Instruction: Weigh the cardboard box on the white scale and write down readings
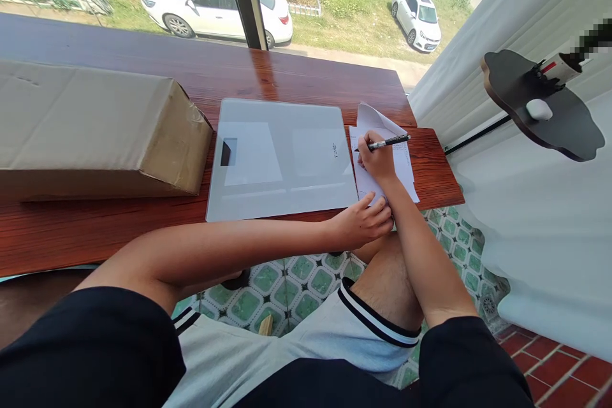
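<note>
"Red-brown wood, that desk (437, 166); where do the papers (404, 169) lie?"

"Towards its right end, reaching down to the near edge, just beside the pale panel (282, 159); their far edge curls up"

"And the right hand (377, 158)?"

"Its grip is closed round a black pen (398, 140), the point near the papers' left edge"

"What about the left hand (367, 224)?"

"At the papers' near edge, fingers bent, close beside the right forearm (421, 236); whether its grip pinches a sheet, I cannot tell"

"Any room to move?"

"Bare wood shows right of the papers and in a band beyond the panel, towards the window frame (246, 0); leftward, the cardboard box (90, 127) leaves only a slim gap beside the panel"
</note>
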